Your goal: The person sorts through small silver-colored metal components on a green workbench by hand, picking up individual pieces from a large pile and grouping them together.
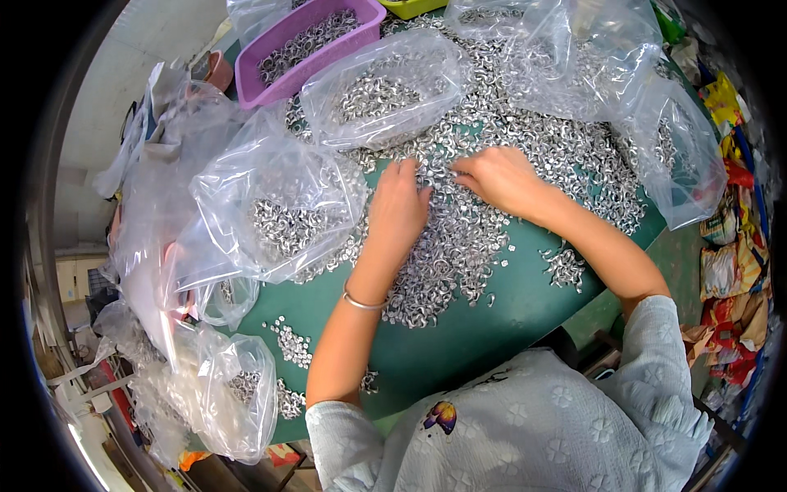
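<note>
A heap of small, shiny, curved metal pieces [447, 254] lies on the green tabletop [525, 299] in front of me. My left hand [399, 205] rests at the heap's upper left edge, its fingertips among the pieces and its thumb held apart from them. Facing it from the right, my right hand [500, 178] has its fingers bent together into the pieces. Whatever lies between the right fingertips is too small to make out. A larger spread of the same pieces [566, 148] reaches back beyond both hands.
Clear plastic bags of metal pieces stand left [279, 205], behind [381, 90] and at the far right [680, 156]. A purple basket [246, 78] holds more. Smaller piles lie near left [293, 344] and right [564, 269]. Colourful sacks [725, 271] line the right side.
</note>
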A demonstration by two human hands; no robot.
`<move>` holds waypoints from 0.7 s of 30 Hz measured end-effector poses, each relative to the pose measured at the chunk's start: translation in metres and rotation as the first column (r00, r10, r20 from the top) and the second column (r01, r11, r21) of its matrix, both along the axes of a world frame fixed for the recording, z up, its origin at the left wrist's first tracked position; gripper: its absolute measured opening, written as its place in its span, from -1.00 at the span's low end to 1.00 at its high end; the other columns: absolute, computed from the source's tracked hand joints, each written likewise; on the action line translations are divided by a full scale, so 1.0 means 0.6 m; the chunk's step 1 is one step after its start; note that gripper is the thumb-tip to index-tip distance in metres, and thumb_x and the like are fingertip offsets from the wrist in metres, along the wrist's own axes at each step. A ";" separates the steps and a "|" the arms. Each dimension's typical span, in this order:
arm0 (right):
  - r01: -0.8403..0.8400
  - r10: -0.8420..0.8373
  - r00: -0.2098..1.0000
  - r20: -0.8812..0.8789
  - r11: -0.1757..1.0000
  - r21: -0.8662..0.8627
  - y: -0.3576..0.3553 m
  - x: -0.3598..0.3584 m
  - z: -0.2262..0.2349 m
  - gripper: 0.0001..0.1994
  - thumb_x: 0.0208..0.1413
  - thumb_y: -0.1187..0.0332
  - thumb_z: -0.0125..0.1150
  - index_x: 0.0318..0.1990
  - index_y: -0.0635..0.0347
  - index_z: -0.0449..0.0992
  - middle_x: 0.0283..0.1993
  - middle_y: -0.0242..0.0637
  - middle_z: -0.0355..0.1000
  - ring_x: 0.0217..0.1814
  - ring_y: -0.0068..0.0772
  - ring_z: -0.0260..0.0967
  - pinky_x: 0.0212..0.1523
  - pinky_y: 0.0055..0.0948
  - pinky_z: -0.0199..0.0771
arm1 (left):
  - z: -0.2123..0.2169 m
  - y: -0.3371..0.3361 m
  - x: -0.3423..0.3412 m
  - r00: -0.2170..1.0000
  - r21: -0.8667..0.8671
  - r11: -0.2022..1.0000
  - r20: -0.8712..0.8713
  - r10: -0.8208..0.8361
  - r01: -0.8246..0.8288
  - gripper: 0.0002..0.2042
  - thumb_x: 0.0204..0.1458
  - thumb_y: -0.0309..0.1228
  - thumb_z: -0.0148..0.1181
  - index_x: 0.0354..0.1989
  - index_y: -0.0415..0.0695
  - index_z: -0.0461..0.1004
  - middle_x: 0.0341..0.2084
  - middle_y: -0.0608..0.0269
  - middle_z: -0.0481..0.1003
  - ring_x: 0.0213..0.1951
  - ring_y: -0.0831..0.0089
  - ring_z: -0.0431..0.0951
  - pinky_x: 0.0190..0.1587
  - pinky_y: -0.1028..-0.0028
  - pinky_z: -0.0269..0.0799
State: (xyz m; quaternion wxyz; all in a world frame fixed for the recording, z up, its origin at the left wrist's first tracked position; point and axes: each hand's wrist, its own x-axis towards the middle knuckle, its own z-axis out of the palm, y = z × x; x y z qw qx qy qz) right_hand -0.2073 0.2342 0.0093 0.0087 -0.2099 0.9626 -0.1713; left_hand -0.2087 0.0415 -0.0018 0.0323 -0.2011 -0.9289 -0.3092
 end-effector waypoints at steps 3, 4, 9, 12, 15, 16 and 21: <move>-0.016 0.013 0.996 0.091 0.999 0.038 0.017 0.019 0.039 -0.86 0.00 0.28 0.24 -0.30 0.05 0.60 -0.46 -0.15 0.52 -0.34 -0.05 0.50 -0.32 -0.12 0.48 | -0.003 -0.023 0.018 0.995 0.014 0.994 -0.003 0.104 -0.104 -0.66 -0.07 -0.54 0.24 -0.09 -0.23 0.35 -0.33 -0.06 0.42 -0.27 -0.02 0.45 -0.22 0.19 0.37; -0.020 0.014 0.993 0.118 0.999 0.045 0.026 0.023 0.046 -0.87 0.00 0.29 0.25 -0.31 0.04 0.60 -0.46 -0.15 0.52 -0.35 -0.05 0.50 -0.32 -0.12 0.48 | -0.001 -0.025 0.021 0.990 0.027 0.989 -0.008 0.142 -0.142 -0.65 -0.07 -0.55 0.24 -0.08 -0.22 0.35 -0.34 -0.05 0.41 -0.30 0.00 0.45 -0.24 0.20 0.36; 0.050 -0.038 0.993 0.112 0.993 -0.110 0.022 0.003 0.048 -0.82 -0.01 0.29 0.27 -0.23 0.02 0.61 -0.42 -0.13 0.53 -0.32 -0.06 0.50 -0.28 -0.14 0.48 | 0.001 -0.018 0.019 0.993 -0.009 1.000 -0.114 0.008 -0.010 -0.81 -0.10 -0.52 0.28 -0.28 -0.23 0.48 -0.42 0.02 0.39 -0.34 0.06 0.45 -0.30 0.23 0.37; 0.008 -0.002 0.999 0.045 0.992 -0.124 0.012 -0.008 0.026 -0.79 -0.01 0.27 0.27 -0.19 0.02 0.61 -0.41 -0.12 0.53 -0.31 -0.05 0.50 -0.27 -0.13 0.47 | 0.006 -0.002 0.010 0.994 -0.053 0.999 -0.107 0.004 -0.009 -0.86 -0.11 -0.51 0.29 -0.36 -0.23 0.51 -0.42 0.03 0.39 -0.33 0.06 0.46 -0.28 0.22 0.39; -0.057 0.055 0.992 0.116 0.998 0.013 0.021 0.003 0.032 -0.78 0.01 0.25 0.26 -0.17 0.04 0.60 -0.39 -0.12 0.53 -0.30 -0.07 0.50 -0.26 -0.15 0.46 | -0.001 -0.004 -0.003 0.991 -0.093 0.994 -0.116 -0.066 0.056 -0.87 -0.10 -0.51 0.27 -0.36 -0.24 0.51 -0.43 0.06 0.40 -0.35 0.10 0.46 -0.29 0.24 0.39; -0.099 0.106 0.983 0.149 0.994 -0.053 0.032 0.009 0.036 -0.78 0.01 0.26 0.26 -0.18 0.06 0.60 -0.38 -0.13 0.54 -0.30 -0.08 0.50 -0.26 -0.16 0.46 | -0.011 -0.010 -0.006 0.985 -0.081 0.994 -0.150 -0.085 0.073 -0.87 -0.09 -0.52 0.26 -0.36 -0.25 0.50 -0.44 0.09 0.40 -0.36 0.16 0.47 -0.32 0.27 0.40; -0.026 0.137 0.936 0.325 0.945 -0.325 0.106 0.038 0.038 -0.83 0.06 0.32 0.21 -0.23 0.15 0.60 -0.37 -0.14 0.53 -0.32 -0.11 0.49 -0.27 -0.24 0.44 | 0.007 -0.025 0.004 0.857 0.487 0.806 0.514 0.046 -0.335 -0.89 0.04 -0.51 0.08 -0.27 -0.25 0.42 -0.47 0.32 0.36 -0.47 0.53 0.31 -0.50 0.57 0.23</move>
